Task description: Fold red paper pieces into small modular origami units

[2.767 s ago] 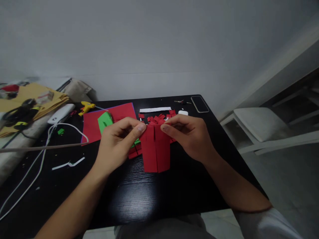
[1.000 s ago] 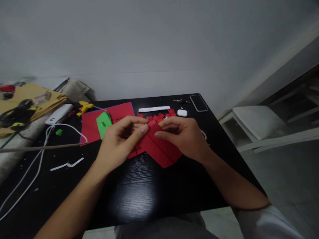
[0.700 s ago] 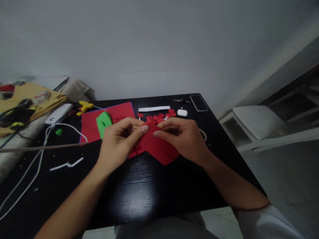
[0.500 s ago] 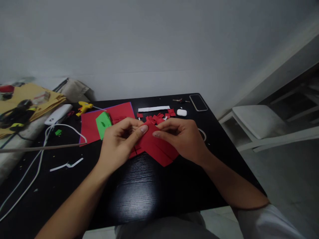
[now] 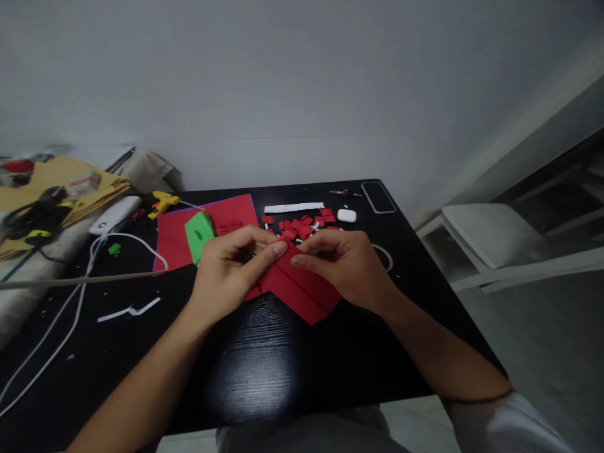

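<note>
The left hand (image 5: 231,270) and right hand (image 5: 349,267) are bare, with slim fingers and short thumbnails. A loose, pale grey sleeve (image 5: 504,423) covers part of the right arm, by the near right corner of the table (image 5: 358,358). Darker grey cloth (image 5: 306,434) shows below the near edge.

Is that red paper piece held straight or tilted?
Tilted: the red paper piece slants down to the right from the left hand, as the dark line along it shows.
</note>
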The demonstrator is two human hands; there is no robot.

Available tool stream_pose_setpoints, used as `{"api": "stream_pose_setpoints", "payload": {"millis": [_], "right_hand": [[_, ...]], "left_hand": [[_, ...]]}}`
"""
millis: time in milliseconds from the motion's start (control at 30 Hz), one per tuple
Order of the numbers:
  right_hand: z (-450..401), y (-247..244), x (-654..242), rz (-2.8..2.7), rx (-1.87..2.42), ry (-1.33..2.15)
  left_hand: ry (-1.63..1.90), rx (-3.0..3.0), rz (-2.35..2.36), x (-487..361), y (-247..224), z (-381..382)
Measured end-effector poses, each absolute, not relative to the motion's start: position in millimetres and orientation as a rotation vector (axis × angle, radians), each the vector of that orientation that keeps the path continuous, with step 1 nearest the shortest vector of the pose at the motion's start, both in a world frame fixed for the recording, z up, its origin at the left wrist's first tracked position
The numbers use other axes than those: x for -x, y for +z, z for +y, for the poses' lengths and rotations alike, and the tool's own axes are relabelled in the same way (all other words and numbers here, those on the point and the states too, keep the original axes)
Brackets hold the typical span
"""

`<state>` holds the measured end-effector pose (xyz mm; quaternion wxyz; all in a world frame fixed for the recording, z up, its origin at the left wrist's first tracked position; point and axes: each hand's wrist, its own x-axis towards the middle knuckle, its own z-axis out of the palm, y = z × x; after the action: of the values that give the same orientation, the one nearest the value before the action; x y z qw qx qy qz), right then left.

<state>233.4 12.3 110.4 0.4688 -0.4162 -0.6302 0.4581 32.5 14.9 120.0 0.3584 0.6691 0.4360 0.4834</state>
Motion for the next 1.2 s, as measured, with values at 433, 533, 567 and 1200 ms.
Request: {"api": "stream_pose_setpoints", "payload": {"millis": [433, 533, 567, 1200], "right_hand": [[10.6, 110.4, -231.1, -1.526, 1.005, 1.203], [10.2, 110.0, -229.8, -1.541, 0.998, 1.213], [10.2, 109.9, -229.6, -1.539, 0.996, 1.207], [13.8, 112.2, -235.5, -1.538, 1.053, 1.080]], "left_hand": [[1.280, -1.818, 1.145, -31.0, 120.0, 13.0], [1.299, -1.858, 1.148, -30.0, 117.0, 12.2], [1.305, -1.866, 1.153, -29.8, 116.0, 11.9], [1.135, -1.731, 1.160, -29.9, 115.2, 17.9]]}}
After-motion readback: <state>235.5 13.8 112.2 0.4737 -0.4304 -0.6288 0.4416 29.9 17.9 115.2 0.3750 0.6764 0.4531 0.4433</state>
